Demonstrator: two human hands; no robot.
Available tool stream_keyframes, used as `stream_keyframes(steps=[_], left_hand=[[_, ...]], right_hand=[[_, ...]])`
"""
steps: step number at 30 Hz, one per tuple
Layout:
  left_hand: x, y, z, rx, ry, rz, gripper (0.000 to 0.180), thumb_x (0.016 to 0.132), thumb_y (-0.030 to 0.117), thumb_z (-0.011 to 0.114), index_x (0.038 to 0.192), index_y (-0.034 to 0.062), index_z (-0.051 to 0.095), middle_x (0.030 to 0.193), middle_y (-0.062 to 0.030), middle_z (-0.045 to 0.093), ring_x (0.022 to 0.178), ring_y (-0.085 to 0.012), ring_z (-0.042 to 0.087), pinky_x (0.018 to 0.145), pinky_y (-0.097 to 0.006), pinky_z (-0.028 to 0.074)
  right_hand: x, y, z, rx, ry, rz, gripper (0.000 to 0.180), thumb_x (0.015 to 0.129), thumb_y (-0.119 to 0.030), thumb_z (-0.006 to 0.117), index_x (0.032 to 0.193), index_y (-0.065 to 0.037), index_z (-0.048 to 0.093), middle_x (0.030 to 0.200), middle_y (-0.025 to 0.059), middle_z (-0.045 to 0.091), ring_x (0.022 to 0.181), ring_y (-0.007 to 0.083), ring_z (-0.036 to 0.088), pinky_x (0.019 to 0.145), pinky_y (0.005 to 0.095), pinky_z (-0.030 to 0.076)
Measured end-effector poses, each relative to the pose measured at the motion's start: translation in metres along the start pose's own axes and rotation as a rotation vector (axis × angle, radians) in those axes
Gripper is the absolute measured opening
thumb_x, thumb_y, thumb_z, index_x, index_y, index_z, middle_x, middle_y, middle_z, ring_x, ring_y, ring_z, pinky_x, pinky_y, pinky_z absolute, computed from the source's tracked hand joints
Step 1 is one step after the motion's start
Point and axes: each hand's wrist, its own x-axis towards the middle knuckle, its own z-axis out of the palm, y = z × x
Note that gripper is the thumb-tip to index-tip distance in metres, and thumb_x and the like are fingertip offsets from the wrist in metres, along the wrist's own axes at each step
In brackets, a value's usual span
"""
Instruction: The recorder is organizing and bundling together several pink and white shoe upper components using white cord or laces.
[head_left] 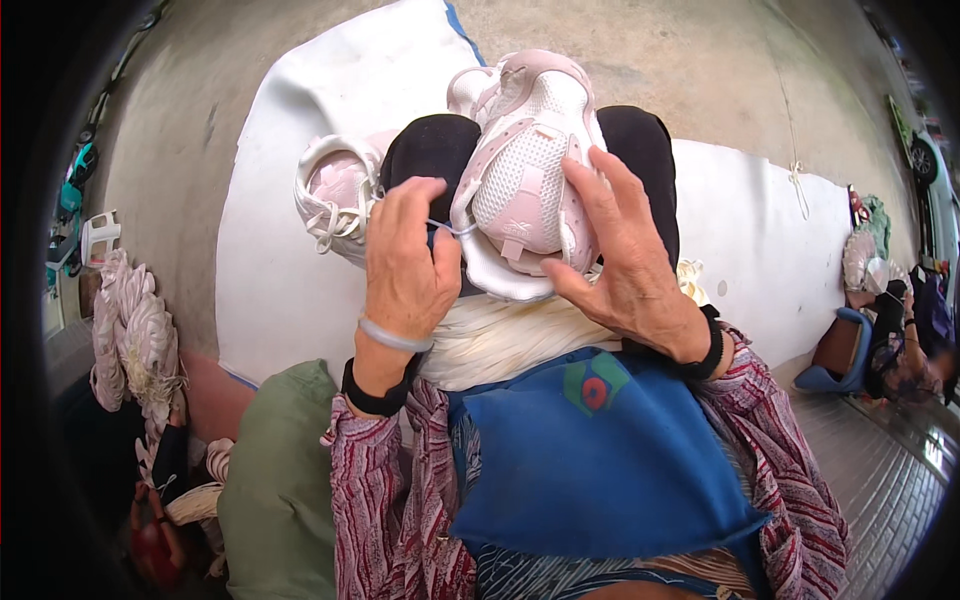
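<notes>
A pink and white sneaker [530, 170] rests on my lap between my dark-clothed knees, its padded opening and tongue toward me. My right hand [635, 265] grips its right side, with the thumb by the opening and the fingers spread along the upper. To the left of the shoe, my left hand [408, 258] is curled round a thin pale lace [455, 229] that runs to the shoe's edge; the exact hold is partly hidden. Beyond the left hand sits another pink and white sneaker [335, 190] with loose white laces.
Cream laces [490, 335] lie bundled across my lap, above a blue apron [600, 460]. A white sheet [270, 220] covers the ground ahead. At left are a green cushion-like bundle [275, 480] and a pile of pale shoes [140, 330]. Other people sit at both sides, near a blue chair [840, 350].
</notes>
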Motion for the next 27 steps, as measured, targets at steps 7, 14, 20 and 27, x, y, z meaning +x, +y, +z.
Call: stream_keyframes(steps=[7,14,20,27], left_hand=[[-0.008,0.002,-0.008,0.106,-0.145,0.079,0.012,0.07,0.009,0.063,0.068,0.0014,0.055,0.082,-0.0137,0.053,0.079,-0.0298,0.049,0.071,-0.039,0.039],[-0.035,0.025,0.001,-0.126,-0.329,0.023,0.027,0.081,0.019,0.064,0.065,0.001,0.05,0.06,-0.0123,0.047,0.054,-0.0279,0.046,0.053,-0.039,0.036],[-0.002,0.028,0.002,-0.325,-0.387,-0.36,0.05,0.089,0.031,0.059,0.12,-0.004,0.04,0.074,-0.0172,0.058,0.062,-0.0245,0.058,0.06,-0.034,0.046],[0.007,0.025,0.032,0.009,-0.207,-0.033,0.052,0.09,0.022,0.057,0.134,0.0012,0.04,0.095,-0.0207,0.059,0.077,-0.0387,0.062,0.064,-0.044,0.05]], right_hand=[[0.008,0.021,0.002,0.037,0.177,-0.075,0.053,0.068,0.012,0.045,0.12,0.006,0.046,0.117,0.0255,0.05,0.108,0.0401,0.052,0.091,0.0409,0.045],[0.03,0.046,0.003,0.113,0.293,-0.099,0.043,0.069,0.016,0.041,0.107,0.002,0.057,0.1,0.0207,0.06,0.09,0.0349,0.061,0.079,0.0367,0.051],[0.005,0.039,0.003,0.082,0.126,-0.017,0.045,0.076,0.006,0.054,0.12,-0.003,0.053,0.123,0.0215,0.047,0.113,0.037,0.051,0.094,0.0381,0.044],[-0.011,0.05,0.004,0.164,0.004,0.103,0.056,0.084,-0.02,0.063,0.133,-0.005,0.04,0.133,0.0261,0.033,0.122,0.043,0.038,0.102,0.0424,0.036]])
